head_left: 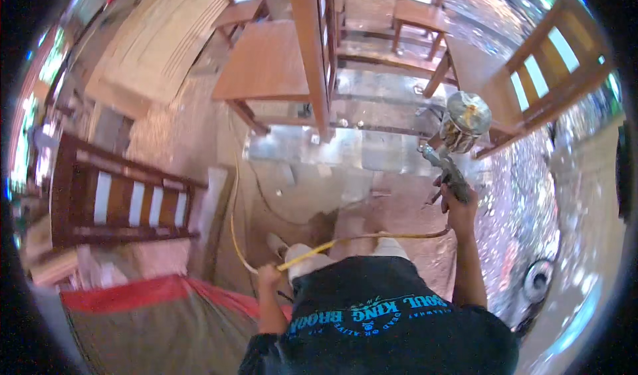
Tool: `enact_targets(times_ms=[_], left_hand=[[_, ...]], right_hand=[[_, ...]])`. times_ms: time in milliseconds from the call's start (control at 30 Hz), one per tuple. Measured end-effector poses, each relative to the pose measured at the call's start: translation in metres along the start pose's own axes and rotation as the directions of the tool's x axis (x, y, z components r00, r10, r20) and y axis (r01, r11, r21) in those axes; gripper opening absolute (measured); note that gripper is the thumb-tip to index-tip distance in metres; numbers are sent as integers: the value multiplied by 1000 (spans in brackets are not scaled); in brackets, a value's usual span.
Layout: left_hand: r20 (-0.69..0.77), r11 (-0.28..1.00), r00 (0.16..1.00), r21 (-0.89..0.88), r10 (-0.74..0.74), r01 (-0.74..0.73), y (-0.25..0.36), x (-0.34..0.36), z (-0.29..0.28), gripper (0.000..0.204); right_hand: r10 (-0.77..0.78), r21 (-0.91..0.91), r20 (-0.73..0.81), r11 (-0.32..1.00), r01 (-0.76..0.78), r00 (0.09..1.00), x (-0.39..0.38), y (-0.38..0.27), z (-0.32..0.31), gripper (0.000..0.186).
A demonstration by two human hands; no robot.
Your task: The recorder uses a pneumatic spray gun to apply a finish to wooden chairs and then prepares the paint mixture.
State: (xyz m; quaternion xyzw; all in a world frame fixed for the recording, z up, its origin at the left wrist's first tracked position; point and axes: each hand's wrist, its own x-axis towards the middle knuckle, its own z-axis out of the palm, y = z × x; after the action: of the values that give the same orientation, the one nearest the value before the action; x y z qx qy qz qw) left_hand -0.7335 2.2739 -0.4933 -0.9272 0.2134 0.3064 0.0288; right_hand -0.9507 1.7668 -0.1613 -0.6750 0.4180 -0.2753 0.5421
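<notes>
A spray gun (446, 166) with a round metal cup (467, 119) is held in my right hand (457, 197), fingers wrapped round its grip. Ahead of it stands a brown wooden chair (475, 66) with light slats in its back. From my right hand a yellow hose (359, 236) runs across in front of my body to my left hand (269, 275), which is closed round it. Beyond my left hand the hose bends up and away over the floor. Another wooden chair (266, 63) is ahead, left of the spray gun.
A chair with a slatted back (129, 199) is at the left. Smaller chairs (419, 15) stand farther off. Pale wooden boards (153, 36) lie at the far left. A grey cover with a red edge (159, 315) is at the lower left. Metal strips (372, 150) cross the floor ahead.
</notes>
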Motion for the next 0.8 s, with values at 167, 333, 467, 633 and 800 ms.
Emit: enact_targets(times_ms=[167,333,467,633,800], left_hand=[[-165,960,981,-275,-98,50,106,-54,-10,24],[-18,997,997,-42,71,-72,211,-81,-29,29],[93,976,990,181,110,-125,272,-106,28,31],[-47,945,974,258,222,-203,289,-177,115,29],[-116,998,991,11,64,-63,302,-245,167,32]], right_hand=[[-76,18,50,997,75,996,23,2,-118,10],[-156,-74,-116,986,148,981,43,27,-229,12],[-33,-4,-111,999,32,993,45,52,-280,18],[-230,-333,-101,925,185,968,45,90,-284,32],[-278,-204,74,936,288,958,49,101,-270,41]])
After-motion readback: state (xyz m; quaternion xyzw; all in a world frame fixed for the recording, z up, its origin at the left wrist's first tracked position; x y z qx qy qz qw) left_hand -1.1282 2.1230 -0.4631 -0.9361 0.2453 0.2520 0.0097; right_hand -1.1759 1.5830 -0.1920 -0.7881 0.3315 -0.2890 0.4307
